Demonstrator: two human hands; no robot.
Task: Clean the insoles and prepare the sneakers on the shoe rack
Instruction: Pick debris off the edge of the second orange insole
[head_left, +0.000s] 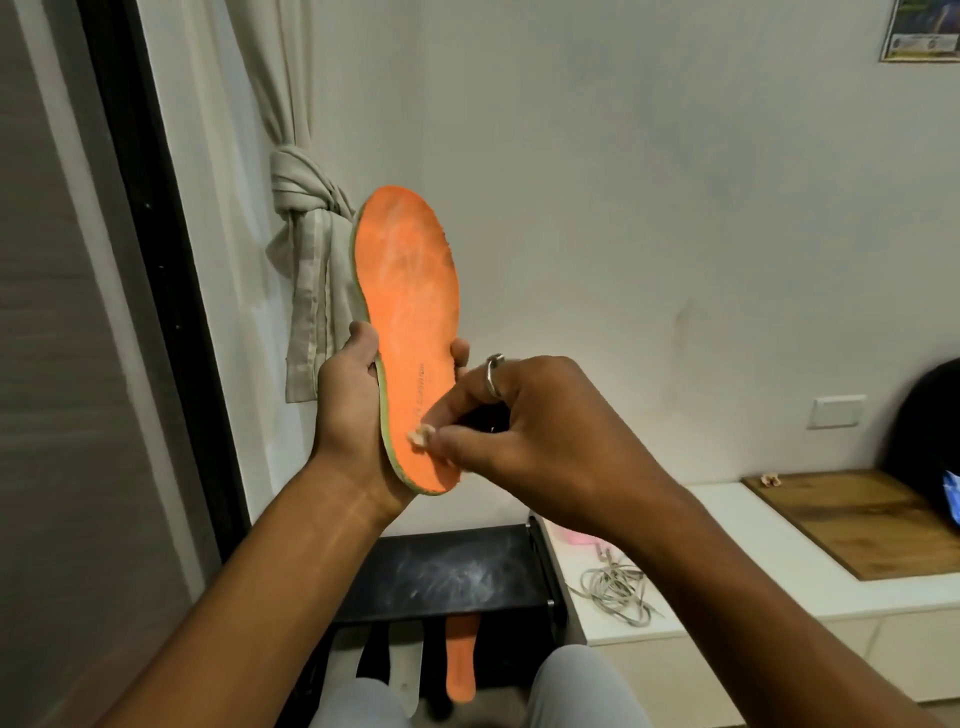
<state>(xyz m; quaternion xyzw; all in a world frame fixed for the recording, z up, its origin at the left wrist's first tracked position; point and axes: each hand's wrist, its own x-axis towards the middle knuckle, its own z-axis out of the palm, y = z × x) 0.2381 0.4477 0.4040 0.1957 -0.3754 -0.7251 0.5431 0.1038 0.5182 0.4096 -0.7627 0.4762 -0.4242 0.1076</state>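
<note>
An orange insole (408, 291) with a green edge stands upright in front of the wall, toe end up. My left hand (350, 395) grips its heel part from behind, thumb on one side and fingertips on the other. My right hand (519, 421), with a ring on one finger, pinches a small pale scrap (420, 435) against the insole's lower face. A second orange insole (460, 660) lies on a lower level of the black shoe rack (447, 571), beside a pale insole (408, 680).
A white bench (727, 587) to the right carries grey shoelaces (618, 592), a pink object (576, 538) and a wooden board (872, 519). A knotted curtain (306, 218) hangs at the left by a dark door frame. My knees show at the bottom.
</note>
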